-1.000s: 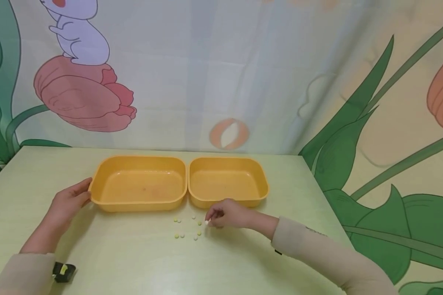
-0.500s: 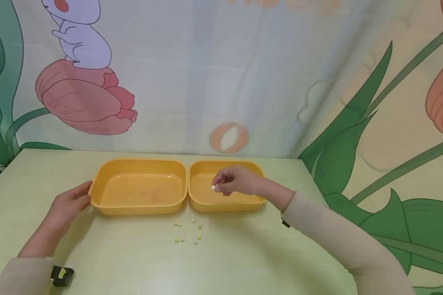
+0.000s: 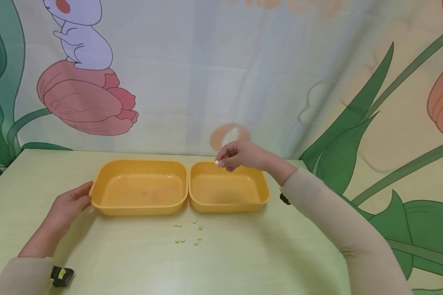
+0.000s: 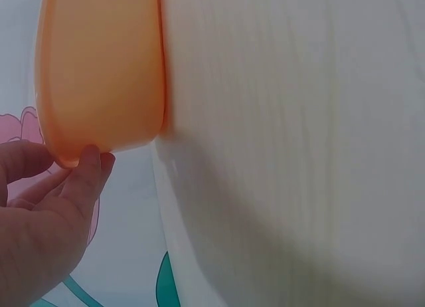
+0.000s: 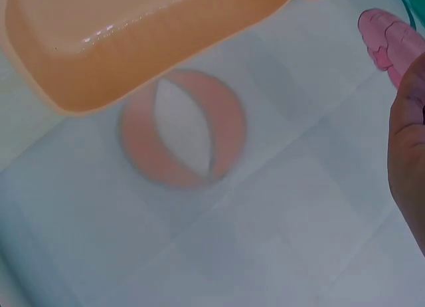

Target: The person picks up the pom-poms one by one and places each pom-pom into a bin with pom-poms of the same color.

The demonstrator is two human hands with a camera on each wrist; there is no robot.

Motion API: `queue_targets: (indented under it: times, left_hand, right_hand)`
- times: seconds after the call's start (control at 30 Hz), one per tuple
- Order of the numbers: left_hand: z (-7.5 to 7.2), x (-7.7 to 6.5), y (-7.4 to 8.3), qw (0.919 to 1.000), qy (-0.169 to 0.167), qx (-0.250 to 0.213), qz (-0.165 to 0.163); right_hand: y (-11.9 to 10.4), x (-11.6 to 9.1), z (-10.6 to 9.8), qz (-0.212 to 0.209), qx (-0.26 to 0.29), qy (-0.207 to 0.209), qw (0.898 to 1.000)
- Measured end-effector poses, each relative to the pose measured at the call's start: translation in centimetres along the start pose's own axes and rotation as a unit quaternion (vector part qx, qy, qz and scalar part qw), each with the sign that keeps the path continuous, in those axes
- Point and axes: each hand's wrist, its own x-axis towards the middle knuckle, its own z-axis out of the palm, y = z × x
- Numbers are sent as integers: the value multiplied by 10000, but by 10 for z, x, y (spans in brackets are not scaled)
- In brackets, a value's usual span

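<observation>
My right hand point(image 3: 243, 155) pinches a small round white pellet point(image 3: 216, 162) between thumb and fingertips, above the back rim of the smaller yellow tray point(image 3: 221, 205). My left hand point(image 3: 68, 207) grips the left end of the larger yellow tray point(image 3: 140, 211); the left wrist view shows thumb and fingers point(image 4: 89, 167) at either side of its rim. On the table before the trays lie several loose pellets, some white like the one point(image 3: 196, 243) at the front, others yellow-green like the one point(image 3: 177, 241) to its left. In the right wrist view only part of the right hand point(image 5: 408, 147) shows.
Both trays stand side by side near the back edge of the pale table point(image 3: 243, 262). Behind it hangs a printed curtain point(image 3: 162, 82) with a rabbit and flowers. A black wrist strap piece point(image 3: 62, 276) shows beside the left sleeve.
My right hand has lifted the white pellet from the table and carried it up and back, over the smaller tray to its back rim. My left hand stays at the larger tray.
</observation>
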Motion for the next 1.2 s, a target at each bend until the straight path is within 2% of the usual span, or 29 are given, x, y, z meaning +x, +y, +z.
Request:
queue_targets:
  times: [0.27,0.57,0.9,1.2]
  left_hand:
    - [-1,0,1,10000,-19,-31,-28]
    - [0,0,1,10000,7,-37,-70]
    - [-2,0,-1,9999,-106,-14,62]
    - [-3,-1,0,9999,-106,50,102]
  right_hand:
    - [8,20,-16,12,-38,-47,10000]
    - [27,46,-18,181,-8,-103,9998]
    - [51,74,-7,440,1,-450,9980]
    - [74,92,11,734,-483,-745,9933]
